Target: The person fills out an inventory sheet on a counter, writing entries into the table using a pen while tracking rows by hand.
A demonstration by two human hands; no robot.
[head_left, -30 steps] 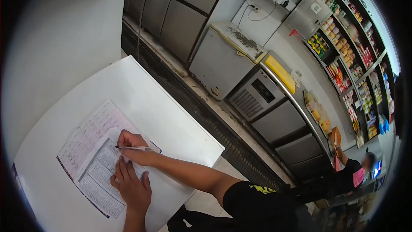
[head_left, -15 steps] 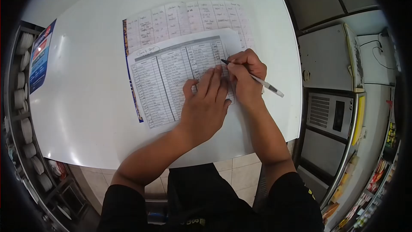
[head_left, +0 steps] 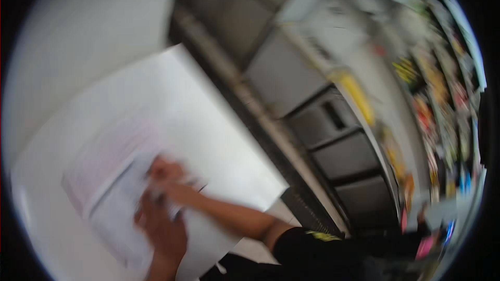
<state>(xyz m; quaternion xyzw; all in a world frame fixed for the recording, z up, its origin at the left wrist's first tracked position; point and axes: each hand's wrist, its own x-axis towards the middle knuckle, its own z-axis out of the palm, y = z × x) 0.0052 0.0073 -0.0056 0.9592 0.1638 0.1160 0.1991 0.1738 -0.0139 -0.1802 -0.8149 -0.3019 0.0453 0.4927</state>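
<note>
Motion blurs the whole view. My left hand (head_left: pixel 162 229) lies on a printed sheet (head_left: pixel 117 211) on the white table (head_left: pixel 213 145), its fingers smeared. Just above and to its right, my right hand (head_left: pixel 169 179) is closed over the sheet's upper right side, around a pen (head_left: pixel 195 183) that shows only as a faint streak. Under the sheet lies an open notebook with pinkish pages (head_left: pixel 99 151), its writing unreadable.
Beyond the table stand a grey chest freezer (head_left: pixel 286 67) and a steel counter unit (head_left: pixel 346 158) with a yellow board (head_left: pixel 357 93). Shelves of goods (head_left: pixel 437 93) line the right. Another person (head_left: pixel 424 244) shows blurred at the lower right.
The view has swung from straight down on the sheet to the right, bringing the freezer, counter and shelves across the frame. Both hands remain at the sheet.
</note>
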